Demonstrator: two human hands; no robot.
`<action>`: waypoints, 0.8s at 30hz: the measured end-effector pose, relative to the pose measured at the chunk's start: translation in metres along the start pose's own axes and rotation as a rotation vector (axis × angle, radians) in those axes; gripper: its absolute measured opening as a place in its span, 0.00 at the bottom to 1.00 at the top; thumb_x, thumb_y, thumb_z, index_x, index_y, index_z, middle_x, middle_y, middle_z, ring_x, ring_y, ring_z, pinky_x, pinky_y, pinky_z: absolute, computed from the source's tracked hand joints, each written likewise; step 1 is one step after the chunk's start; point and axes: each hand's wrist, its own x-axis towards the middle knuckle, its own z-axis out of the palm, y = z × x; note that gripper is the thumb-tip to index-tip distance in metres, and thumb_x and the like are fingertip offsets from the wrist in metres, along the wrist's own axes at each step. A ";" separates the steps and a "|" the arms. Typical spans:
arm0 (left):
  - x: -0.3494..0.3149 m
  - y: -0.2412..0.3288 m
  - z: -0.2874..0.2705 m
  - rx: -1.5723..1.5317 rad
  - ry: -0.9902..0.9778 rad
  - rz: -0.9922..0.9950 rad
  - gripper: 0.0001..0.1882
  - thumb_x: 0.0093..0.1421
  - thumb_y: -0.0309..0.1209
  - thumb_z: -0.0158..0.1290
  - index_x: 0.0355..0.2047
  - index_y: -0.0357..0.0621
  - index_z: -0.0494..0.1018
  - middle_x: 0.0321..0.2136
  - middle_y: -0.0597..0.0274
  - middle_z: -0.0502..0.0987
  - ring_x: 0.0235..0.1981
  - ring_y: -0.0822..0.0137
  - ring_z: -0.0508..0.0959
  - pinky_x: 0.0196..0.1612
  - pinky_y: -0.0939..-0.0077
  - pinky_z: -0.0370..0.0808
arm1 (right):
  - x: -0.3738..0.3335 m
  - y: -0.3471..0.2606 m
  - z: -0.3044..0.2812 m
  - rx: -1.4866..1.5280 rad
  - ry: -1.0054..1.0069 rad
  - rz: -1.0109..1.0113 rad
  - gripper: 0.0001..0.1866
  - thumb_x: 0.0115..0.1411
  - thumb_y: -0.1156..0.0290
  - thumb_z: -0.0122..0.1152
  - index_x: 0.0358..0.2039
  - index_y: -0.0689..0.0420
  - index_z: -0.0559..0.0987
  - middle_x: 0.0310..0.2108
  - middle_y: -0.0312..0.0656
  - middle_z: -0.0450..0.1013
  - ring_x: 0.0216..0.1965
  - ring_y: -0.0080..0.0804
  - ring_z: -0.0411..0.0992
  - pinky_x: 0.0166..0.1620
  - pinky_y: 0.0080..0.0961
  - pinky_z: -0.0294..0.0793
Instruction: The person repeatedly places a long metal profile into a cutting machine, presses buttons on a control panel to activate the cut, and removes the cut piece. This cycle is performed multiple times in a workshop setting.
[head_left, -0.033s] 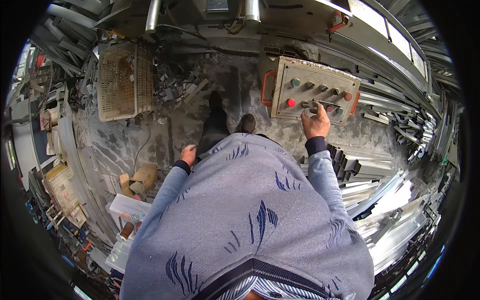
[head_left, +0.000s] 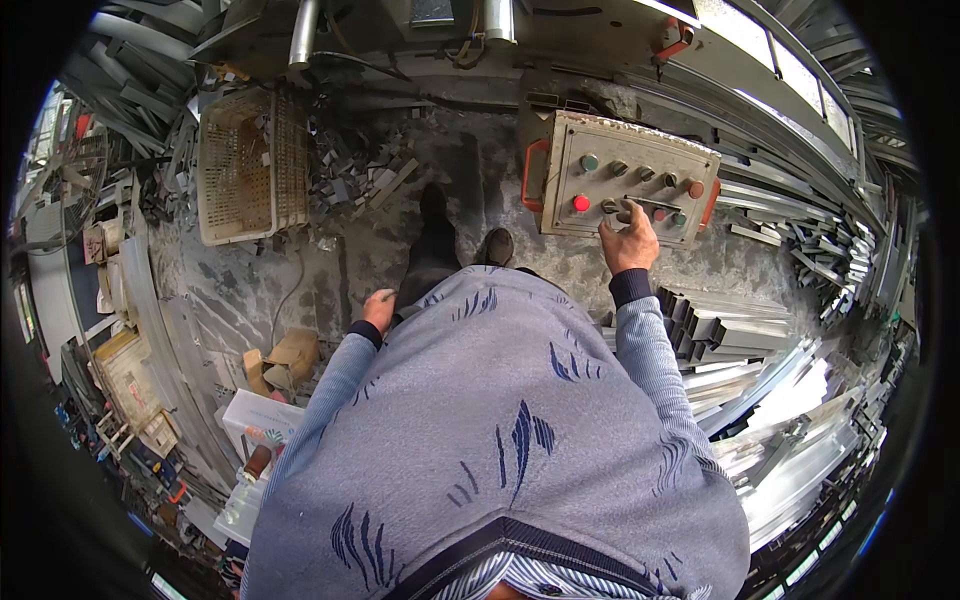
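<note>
My right hand [head_left: 631, 243] is over the lower edge of a pale metal control box [head_left: 577, 228] on the right. Its thumb and bent forefinger are apart, with nothing seen between them. Closest to the fingertips is a black rotary knob [head_left: 610, 206]; whether they touch it I cannot tell. A bright red button [head_left: 581, 203] sits left of that knob, with a green button [head_left: 589, 161] above it. More knobs and buttons fill the panel, some partly behind my fingers. My left hand [head_left: 377, 310] hangs low beside my left leg, its fingers mostly hidden.
A dirty plastic crate [head_left: 222, 232] stands at far left, with metal offcuts [head_left: 350, 180] scattered beside it. Machine parts [head_left: 570, 45] cross the far side. Stacked metal profiles [head_left: 730, 325] lie to the right. A torn cardboard box [head_left: 290, 357] and a white box [head_left: 262, 414] are at left.
</note>
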 end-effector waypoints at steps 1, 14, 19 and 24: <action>0.001 0.003 -0.001 -0.037 -0.003 0.004 0.17 0.57 0.40 0.50 0.41 0.45 0.76 0.42 0.51 0.76 0.45 0.55 0.75 0.48 0.69 0.70 | 0.001 0.001 0.003 0.007 0.027 -0.070 0.20 0.41 0.62 0.67 0.37 0.49 0.75 0.31 0.34 0.75 0.32 0.37 0.75 0.34 0.32 0.73; 0.014 -0.013 0.001 -0.152 -0.051 0.316 0.16 0.55 0.40 0.54 0.38 0.42 0.77 0.39 0.56 0.78 0.43 0.61 0.77 0.47 0.72 0.71 | 0.012 0.018 0.019 -0.063 -0.049 -0.092 0.15 0.50 0.59 0.63 0.25 0.56 0.70 0.22 0.44 0.73 0.26 0.46 0.73 0.30 0.38 0.70; 0.029 -0.036 0.009 -0.131 -0.030 0.370 0.16 0.54 0.38 0.55 0.38 0.41 0.76 0.39 0.56 0.77 0.43 0.61 0.77 0.46 0.71 0.71 | 0.007 0.021 0.016 0.051 -0.022 -0.046 0.14 0.52 0.58 0.61 0.27 0.57 0.74 0.24 0.47 0.75 0.28 0.47 0.74 0.32 0.37 0.72; 0.022 -0.031 -0.007 -0.076 -0.048 0.491 0.18 0.50 0.36 0.57 0.40 0.40 0.75 0.39 0.56 0.77 0.42 0.61 0.77 0.47 0.71 0.71 | 0.001 0.055 -0.004 0.126 0.164 0.218 0.14 0.48 0.61 0.60 0.34 0.54 0.76 0.24 0.41 0.77 0.29 0.43 0.76 0.36 0.35 0.73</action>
